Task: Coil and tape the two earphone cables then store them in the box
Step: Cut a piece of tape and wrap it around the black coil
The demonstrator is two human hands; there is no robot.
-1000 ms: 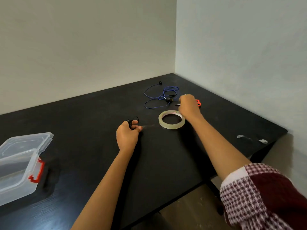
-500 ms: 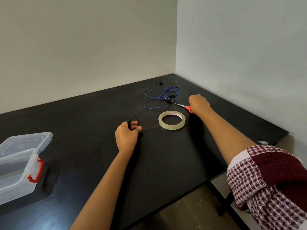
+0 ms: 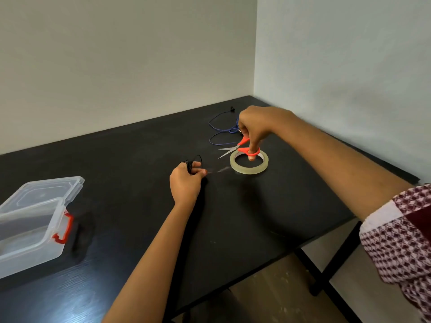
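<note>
My left hand [image 3: 186, 180] rests on the black table [image 3: 233, 217] and pinches a coiled black earphone cable [image 3: 194, 160]; a strip of clear tape stretches from it toward the tape roll [image 3: 249, 164]. My right hand [image 3: 254, 127] holds orange-handled scissors [image 3: 238, 149] in the air just above the roll, blades parted and pointing left. A loose blue earphone cable [image 3: 220, 130] lies behind my right hand. The clear plastic box [image 3: 30, 220] with red latches stands with its lid raised at the left edge.
Walls close the table off at the back and on the right, meeting in the far corner. The table's front edge runs diagonally at lower right, with black legs and a tan floor below.
My right hand picked the scissors up off the table from right of the tape roll and lifted them above the roll. The left hand kept still with the black coil.
</note>
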